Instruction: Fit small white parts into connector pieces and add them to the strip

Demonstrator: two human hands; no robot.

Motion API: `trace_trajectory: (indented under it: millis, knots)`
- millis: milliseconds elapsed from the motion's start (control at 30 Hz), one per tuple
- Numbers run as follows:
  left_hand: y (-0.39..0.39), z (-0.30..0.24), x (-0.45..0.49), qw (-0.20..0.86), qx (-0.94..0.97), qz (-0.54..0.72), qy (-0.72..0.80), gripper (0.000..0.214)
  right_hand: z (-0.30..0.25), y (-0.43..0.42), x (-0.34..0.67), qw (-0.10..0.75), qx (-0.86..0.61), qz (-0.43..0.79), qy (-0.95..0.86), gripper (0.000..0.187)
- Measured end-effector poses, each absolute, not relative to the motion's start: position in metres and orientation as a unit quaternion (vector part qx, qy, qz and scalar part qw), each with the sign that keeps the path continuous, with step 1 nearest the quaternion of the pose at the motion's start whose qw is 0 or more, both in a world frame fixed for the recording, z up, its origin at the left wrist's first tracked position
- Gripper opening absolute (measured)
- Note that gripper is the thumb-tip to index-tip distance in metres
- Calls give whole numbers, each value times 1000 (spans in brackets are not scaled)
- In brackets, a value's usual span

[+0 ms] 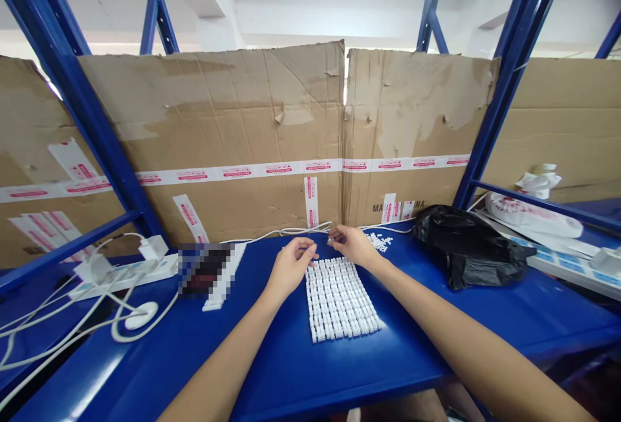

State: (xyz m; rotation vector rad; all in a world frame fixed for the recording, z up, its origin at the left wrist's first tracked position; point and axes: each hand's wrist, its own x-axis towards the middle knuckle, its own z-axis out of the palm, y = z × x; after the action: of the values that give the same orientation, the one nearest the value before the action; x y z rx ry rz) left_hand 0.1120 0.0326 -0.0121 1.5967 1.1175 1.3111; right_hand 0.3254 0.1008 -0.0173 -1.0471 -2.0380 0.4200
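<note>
the right hand (353,246) pinches its fingertips together on a tiny pale part (331,239) just beyond the far edge of the sheet of white plastic connectors (338,299), while the left hand (290,268) curls beside that edge, fingers loosely apart, and loose white pieces (377,242) lie past the sheet.

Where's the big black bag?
In the head view, the black plastic bag sits on the blue table at the right, just past the person's right hand.

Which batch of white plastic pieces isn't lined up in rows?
The small loose heap beside the right hand. Its pieces lie scattered, unlike the larger batch in front of the hands, which sits in tidy rows.
</note>
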Motion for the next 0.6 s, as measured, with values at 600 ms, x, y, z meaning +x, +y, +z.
trace_trajectory:
  millis: [600]
  knots:
    - [29, -11, 120, 664, 384, 538, 351, 9, -7, 39, 311, 451, -295, 20, -842, 17]
